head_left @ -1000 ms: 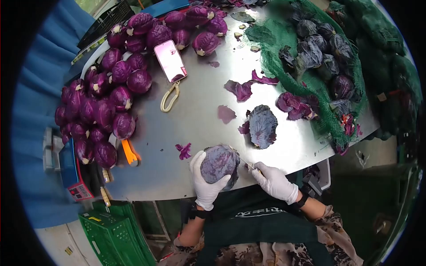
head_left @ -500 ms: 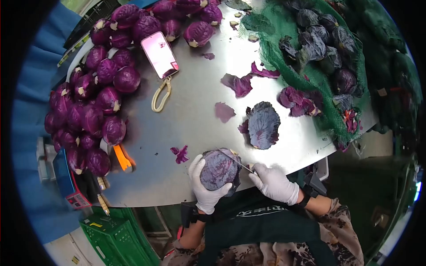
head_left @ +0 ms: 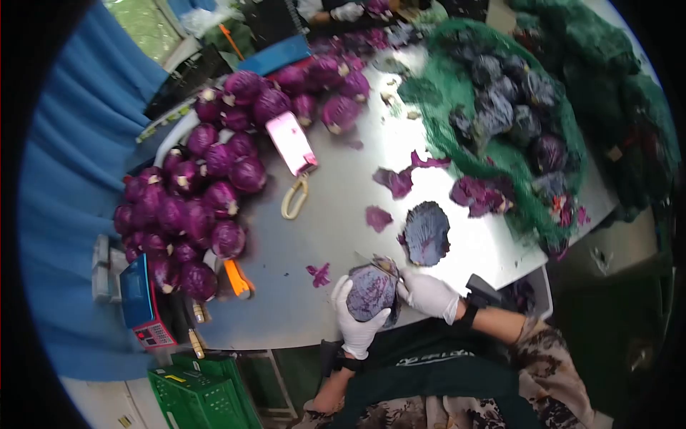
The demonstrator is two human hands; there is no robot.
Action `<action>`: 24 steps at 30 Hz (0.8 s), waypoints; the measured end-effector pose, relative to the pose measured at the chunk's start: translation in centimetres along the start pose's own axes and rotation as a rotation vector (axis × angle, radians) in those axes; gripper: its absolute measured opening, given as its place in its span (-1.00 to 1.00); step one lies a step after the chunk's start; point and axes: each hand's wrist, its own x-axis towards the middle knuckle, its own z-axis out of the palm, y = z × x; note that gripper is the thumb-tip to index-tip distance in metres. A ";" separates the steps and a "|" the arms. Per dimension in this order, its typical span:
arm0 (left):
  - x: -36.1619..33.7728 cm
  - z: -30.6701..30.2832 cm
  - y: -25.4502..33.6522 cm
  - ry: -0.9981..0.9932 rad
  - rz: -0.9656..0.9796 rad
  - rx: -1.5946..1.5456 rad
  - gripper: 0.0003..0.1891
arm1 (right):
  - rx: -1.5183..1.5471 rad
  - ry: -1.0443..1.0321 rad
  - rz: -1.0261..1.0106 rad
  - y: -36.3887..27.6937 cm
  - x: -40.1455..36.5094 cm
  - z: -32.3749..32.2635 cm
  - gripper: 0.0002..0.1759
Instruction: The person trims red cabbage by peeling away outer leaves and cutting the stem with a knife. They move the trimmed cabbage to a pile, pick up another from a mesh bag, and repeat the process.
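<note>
My left hand (head_left: 355, 323), in a white glove, cups a red cabbage head (head_left: 371, 292) from below at the near edge of the steel table (head_left: 336, 214). Beside it, my right hand (head_left: 431, 294), also gloved, grips a thin knife (head_left: 374, 260) whose blade lies across the top of that cabbage. A loose outer leaf (head_left: 426, 232) lies just beyond the cabbage, with smaller purple scraps (head_left: 318, 273) around it.
A large pile of trimmed red cabbages (head_left: 193, 207) fills the table's left side. A pink phone (head_left: 291, 142) with a cord lies in the middle. Green netting (head_left: 500, 121) with untrimmed cabbages covers the right. A blue scale (head_left: 143, 304) and green crate (head_left: 196, 390) sit at left.
The camera has tilted up, so everything sits lower in view. The knife blade has moved further across the cabbage's top, and my right hand has closed in against the cabbage.
</note>
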 end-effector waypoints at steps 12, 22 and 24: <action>6.3 2.1 3.4 -0.295 0.032 0.181 -0.07 | 0.126 0.145 -0.022 0.3 -1.4 -5.6 -0.40; 5.4 1.8 2.0 -0.249 -0.301 -0.431 -0.04 | 0.449 0.647 0.388 8.8 -4.2 -13.3 -0.60; 5.1 1.4 1.6 -0.245 -0.314 -0.418 -0.03 | 0.394 0.651 0.278 6.9 -5.0 -12.8 -0.72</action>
